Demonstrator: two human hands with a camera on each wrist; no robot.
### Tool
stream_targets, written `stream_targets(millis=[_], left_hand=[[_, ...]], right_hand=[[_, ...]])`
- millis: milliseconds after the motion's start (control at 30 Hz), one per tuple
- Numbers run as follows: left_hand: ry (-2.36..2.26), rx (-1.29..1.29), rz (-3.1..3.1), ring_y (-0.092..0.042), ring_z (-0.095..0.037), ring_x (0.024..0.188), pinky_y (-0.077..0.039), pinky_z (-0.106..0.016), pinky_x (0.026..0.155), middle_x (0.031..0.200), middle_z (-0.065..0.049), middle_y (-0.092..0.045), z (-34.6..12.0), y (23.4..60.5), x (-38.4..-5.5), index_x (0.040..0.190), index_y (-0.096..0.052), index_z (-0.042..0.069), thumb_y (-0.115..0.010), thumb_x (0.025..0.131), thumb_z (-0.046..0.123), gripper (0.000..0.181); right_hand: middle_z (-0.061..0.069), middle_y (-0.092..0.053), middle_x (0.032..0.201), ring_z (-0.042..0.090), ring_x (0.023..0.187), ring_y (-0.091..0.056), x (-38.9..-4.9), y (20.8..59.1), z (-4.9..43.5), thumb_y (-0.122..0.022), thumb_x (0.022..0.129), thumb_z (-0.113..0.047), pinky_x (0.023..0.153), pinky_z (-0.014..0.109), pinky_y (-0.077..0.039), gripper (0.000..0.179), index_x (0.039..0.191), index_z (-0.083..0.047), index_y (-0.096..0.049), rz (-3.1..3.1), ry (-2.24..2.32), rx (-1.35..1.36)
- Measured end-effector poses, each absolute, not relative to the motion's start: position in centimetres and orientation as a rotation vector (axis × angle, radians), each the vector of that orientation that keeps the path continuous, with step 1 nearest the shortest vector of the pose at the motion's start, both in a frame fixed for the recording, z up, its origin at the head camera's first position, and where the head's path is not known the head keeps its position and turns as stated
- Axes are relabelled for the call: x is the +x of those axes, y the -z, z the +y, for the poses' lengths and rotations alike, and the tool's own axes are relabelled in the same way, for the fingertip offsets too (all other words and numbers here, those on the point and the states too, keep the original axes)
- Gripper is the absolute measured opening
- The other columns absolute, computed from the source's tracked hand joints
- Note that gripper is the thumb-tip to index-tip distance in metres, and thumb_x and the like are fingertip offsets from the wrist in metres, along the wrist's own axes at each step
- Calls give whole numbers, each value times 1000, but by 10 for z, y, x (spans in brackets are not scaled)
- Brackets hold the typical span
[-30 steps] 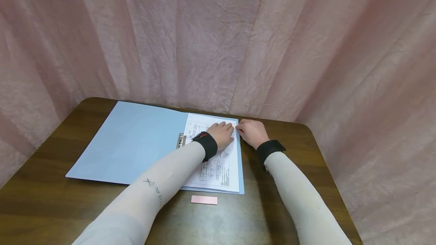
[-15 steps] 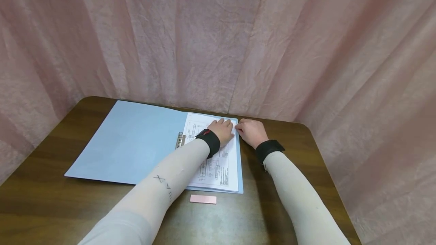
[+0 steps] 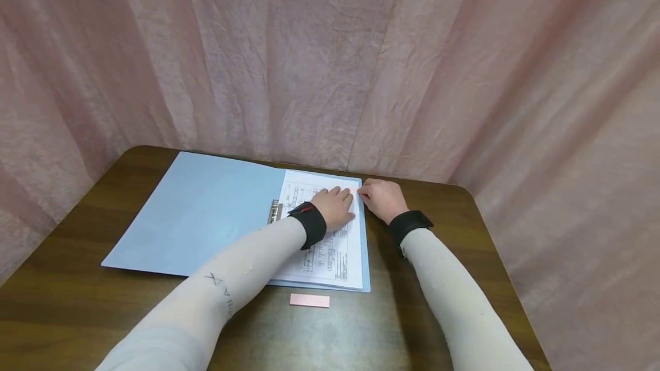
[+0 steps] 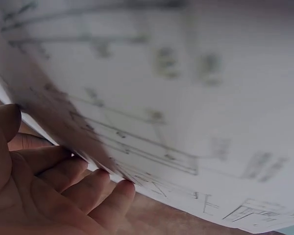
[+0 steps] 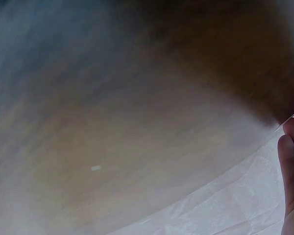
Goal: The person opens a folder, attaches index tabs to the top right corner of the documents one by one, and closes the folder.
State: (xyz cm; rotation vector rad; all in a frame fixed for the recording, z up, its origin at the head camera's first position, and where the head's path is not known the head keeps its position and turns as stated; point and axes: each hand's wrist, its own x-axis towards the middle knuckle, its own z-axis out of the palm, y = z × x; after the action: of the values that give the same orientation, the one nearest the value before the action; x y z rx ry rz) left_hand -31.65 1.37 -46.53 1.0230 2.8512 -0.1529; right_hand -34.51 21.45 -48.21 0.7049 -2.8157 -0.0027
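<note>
A light blue folder (image 3: 206, 216) lies opened flat, with a stack of white printed sheets (image 3: 350, 262) on its right side. My left hand (image 3: 334, 208) rests on the top sheet with fingers extended; in the left wrist view its fingertips (image 4: 121, 191) touch the paper, which fills most of that view. At the sheets' upper right edge, my right hand (image 3: 382, 199) has curled fingers and pinches a small pink sticky note (image 3: 353, 190), mostly hidden by the fingertips. Only a few right fingers (image 5: 290, 156) show in the right wrist view.
A pink sticky note pad (image 3: 309, 300) lies on the wooden table (image 3: 443, 205) just in front of the folder. The folder's metal clip (image 3: 275, 210) stands at the sheets' left edge. A pink curtain (image 3: 319, 62) hangs behind the table.
My left hand has slid slightly up over the sheet, then back down and to the left, its forearm swinging along. The right hand stays at the sheets' edge.
</note>
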Motion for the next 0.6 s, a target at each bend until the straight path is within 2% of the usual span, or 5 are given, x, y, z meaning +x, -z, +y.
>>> stream_targets(millis=[267,600], left_hand=[[64,925,2890,-41,-34,159,-39,-51,124,173,-12,-44,15,458,-320,167,-45,6,-48,118,50,67],[54,873,2920,-40,-33,159,-40,-51,124,174,-11,-42,22,461,-323,167,-46,7,-48,117,52,67]], right_hand=[[4,-79,107,23,95,-77,-342,484,211,-81,103,-15,85,42,-63,17,119,-14,-87,-2817,9,721],[2,-79,108,21,96,-77,-340,484,213,-81,103,-18,85,40,-62,17,119,-16,-87,-2822,36,704]])
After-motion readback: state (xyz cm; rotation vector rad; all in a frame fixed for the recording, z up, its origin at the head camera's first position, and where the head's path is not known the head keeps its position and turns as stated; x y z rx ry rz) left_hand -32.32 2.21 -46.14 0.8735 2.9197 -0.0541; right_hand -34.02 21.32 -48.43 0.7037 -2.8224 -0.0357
